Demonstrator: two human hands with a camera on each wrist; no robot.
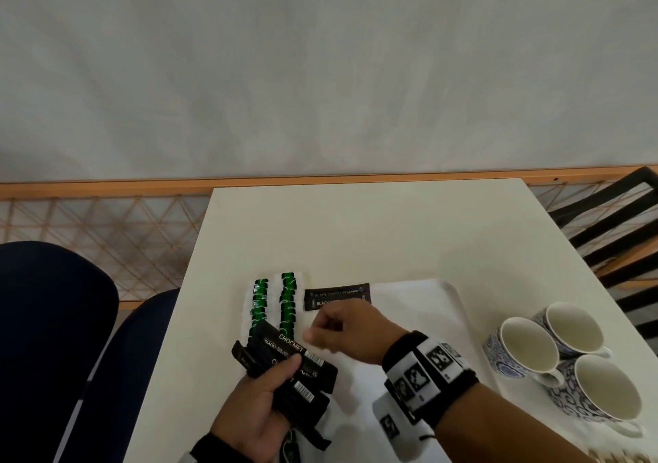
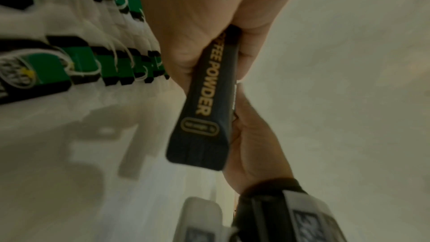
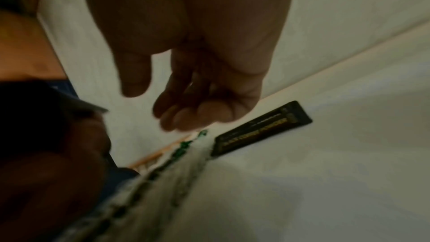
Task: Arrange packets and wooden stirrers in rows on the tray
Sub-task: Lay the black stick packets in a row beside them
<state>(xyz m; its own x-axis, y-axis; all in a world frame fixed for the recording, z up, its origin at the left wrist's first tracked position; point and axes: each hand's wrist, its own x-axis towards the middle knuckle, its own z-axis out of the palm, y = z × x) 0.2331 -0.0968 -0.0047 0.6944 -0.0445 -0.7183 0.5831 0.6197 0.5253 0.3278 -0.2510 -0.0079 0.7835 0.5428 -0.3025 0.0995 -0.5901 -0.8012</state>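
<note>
The left hand [image 1: 254,416] hides most of its black packets [image 1: 292,366]; lower ends unclear.

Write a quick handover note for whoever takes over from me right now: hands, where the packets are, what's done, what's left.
Left hand: grips a bunch of black coffee packets.
Right hand: fingers loosely curled, holding nothing, hovering over the tray beside the bunch.
Done: two rows of green tea bags along the tray's left side; two black packets laid next to them at the far edge.
Left: lay out the remaining black packets in their row. No wooden stirrers are visible on the tray yet.
Three cups stand to the right on the table.
</note>
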